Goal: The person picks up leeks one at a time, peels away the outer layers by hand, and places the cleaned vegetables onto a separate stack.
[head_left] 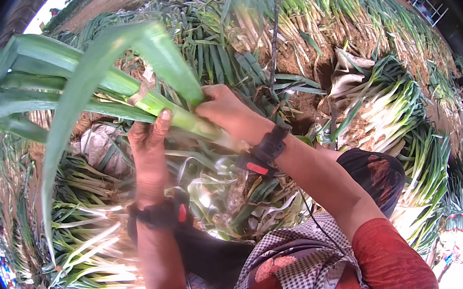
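A large leek (173, 110) is held up in front of me, its pale end at the right and its long green leaves fanning out to the left. My left hand (150, 141) supports the stalk from below, its thumb up against the side; the other fingers are partly hidden. My right hand (226, 110) is closed on a broad green leaf (162, 52) near the stalk's pale end. That leaf rises from my fist, folds over and hangs down at the left. A brown dry strip (142, 85) clings to the stalk.
Peeled-off leaves and shiny scraps (209, 193) lie below my hands. Bunches of leeks (97, 237) are heaped at the lower left, with more leeks (387, 115) at the right and long rows (312, 17) behind. Pale sacking (104, 148) lies at the left. A thin dark pole (275, 36) stands ahead.
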{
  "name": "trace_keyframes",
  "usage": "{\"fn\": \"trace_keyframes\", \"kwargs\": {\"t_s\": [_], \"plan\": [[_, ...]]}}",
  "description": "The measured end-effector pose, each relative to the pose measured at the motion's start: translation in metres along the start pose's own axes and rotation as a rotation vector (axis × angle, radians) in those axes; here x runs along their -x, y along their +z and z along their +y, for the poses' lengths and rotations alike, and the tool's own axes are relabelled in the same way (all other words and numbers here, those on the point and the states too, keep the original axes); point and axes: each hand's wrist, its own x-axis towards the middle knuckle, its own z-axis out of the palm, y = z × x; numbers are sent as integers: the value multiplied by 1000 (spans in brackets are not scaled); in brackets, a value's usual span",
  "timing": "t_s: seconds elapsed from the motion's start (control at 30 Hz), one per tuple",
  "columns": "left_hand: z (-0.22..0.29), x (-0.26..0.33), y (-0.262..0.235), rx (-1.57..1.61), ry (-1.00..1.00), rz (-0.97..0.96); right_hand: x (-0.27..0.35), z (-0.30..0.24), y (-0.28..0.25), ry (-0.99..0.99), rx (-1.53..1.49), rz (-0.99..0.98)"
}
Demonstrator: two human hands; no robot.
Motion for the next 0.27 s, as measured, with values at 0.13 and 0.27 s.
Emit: {"fn": "trace_keyframes", "kwargs": {"t_s": [0.13,0.27], "plan": [[-16,2,-6,67,-122,-119,-5,45,-6,126,-76,137],[-7,3,9,102,-209,-188,-3,163,-56,143,623,274]]}}
